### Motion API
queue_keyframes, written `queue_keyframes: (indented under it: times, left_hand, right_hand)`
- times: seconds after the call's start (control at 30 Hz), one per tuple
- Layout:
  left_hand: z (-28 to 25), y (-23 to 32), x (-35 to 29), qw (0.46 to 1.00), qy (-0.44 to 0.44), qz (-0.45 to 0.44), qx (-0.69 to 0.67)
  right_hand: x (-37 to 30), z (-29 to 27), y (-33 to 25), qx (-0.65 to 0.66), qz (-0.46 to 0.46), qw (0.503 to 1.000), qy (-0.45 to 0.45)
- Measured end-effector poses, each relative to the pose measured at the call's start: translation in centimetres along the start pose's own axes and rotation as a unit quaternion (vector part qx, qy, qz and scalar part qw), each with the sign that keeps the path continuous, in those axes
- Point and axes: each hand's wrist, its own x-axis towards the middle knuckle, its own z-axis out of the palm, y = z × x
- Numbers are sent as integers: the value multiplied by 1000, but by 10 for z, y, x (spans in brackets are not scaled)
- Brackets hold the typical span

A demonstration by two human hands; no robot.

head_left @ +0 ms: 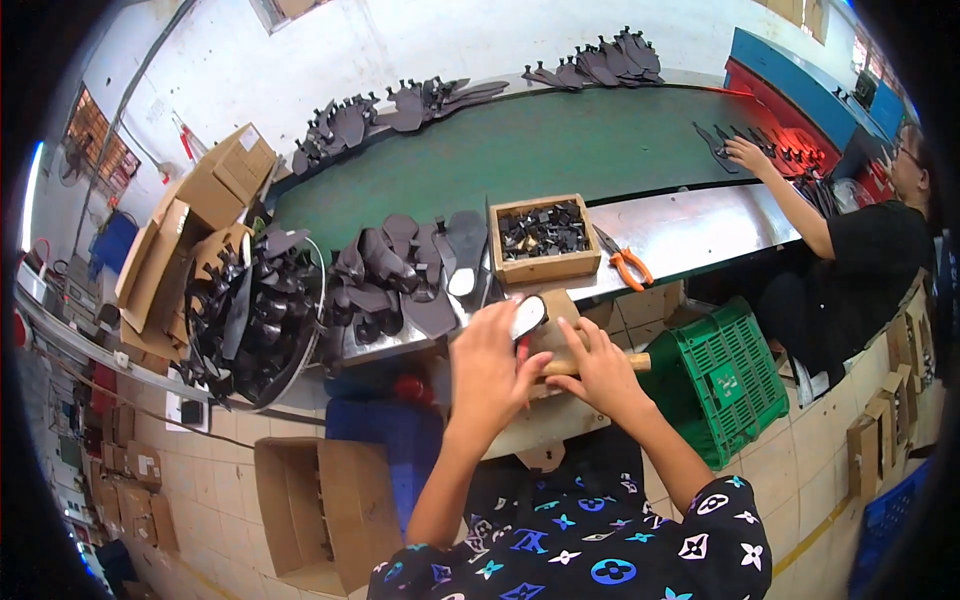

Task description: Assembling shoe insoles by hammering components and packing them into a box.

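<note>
My left hand (487, 365) is closed around a dark shoe piece with a white oval end (529, 316); its fingers hide most of the piece. Something red (522, 349) shows beside my left thumb. To its right, my right hand (606, 375) has its thumb and fingers apart, over the work stand (545, 428). Beneath that palm lies a wooden tool handle (636, 362), its other end hidden. Just beyond my hands, on the metal bench edge, stand a wooden box (545, 268) of small black parts and orange-handled pliers (630, 268).
Dark soles (385, 270) are piled left of the box, beside a hoop-rimmed heap of black shoe parts (255, 310). A green conveyor belt (480, 150) runs behind. A green crate (730, 380) stands at right, near a seated co-worker (860, 245). A cardboard box (355, 510) is at lower left.
</note>
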Motion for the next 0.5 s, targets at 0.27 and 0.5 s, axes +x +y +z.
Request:
queue_keyframes:
  times: [0.27, 0.5]
  left_hand:
    - [69, -18, -9, 996, -17, -85, -35]
    - [-10, -3, 36, 953, 246, -176, 32]
  right_hand:
    - [-20, -11, 16, 12, 17, 999, -35]
    - [-60, -7, 29, 63, 62, 994, 67]
